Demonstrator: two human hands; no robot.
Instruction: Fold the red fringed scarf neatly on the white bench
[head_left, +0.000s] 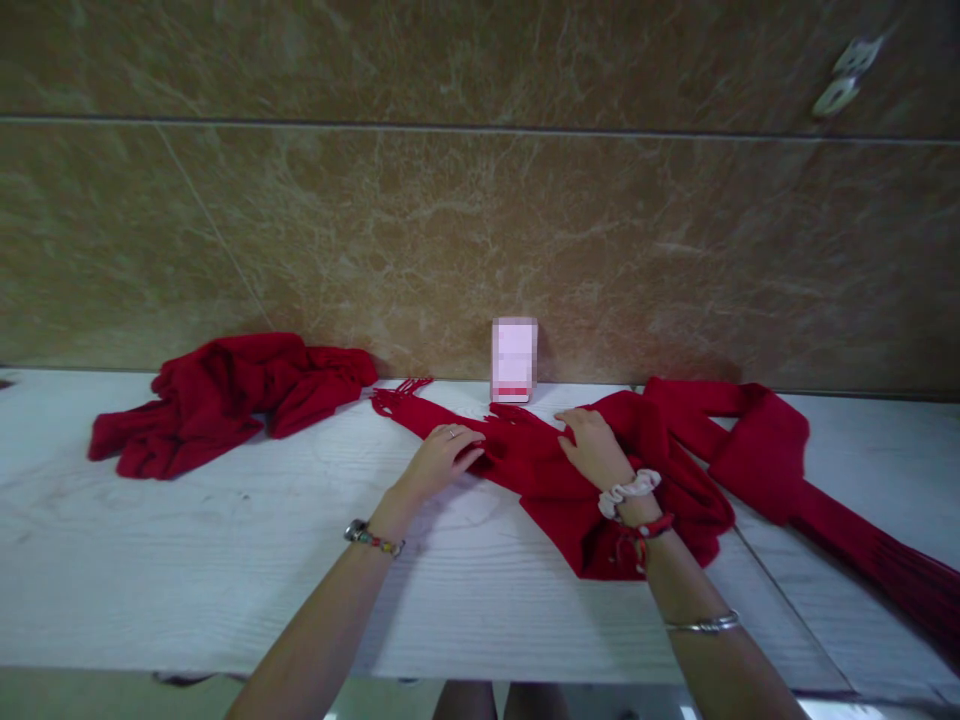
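Observation:
A crumpled red scarf [551,470] with a fringed end lies on the white table in front of me, its folds bunched at the right. My left hand [444,460] rests at the scarf's near edge, close to the fringe, with thumb and fingers apart. On top of the bunched part lies my right hand [595,443], its fingers apart on the cloth. Parts of the fingertips on both hands are hard to make out against the fabric.
Another red cloth [232,405] lies heaped at the left. A folded red scarf [761,450] trails off to the right edge. A phone [514,360] leans upright on the brown marbled wall [420,230]. The white wooden table [187,570] ends just before my legs.

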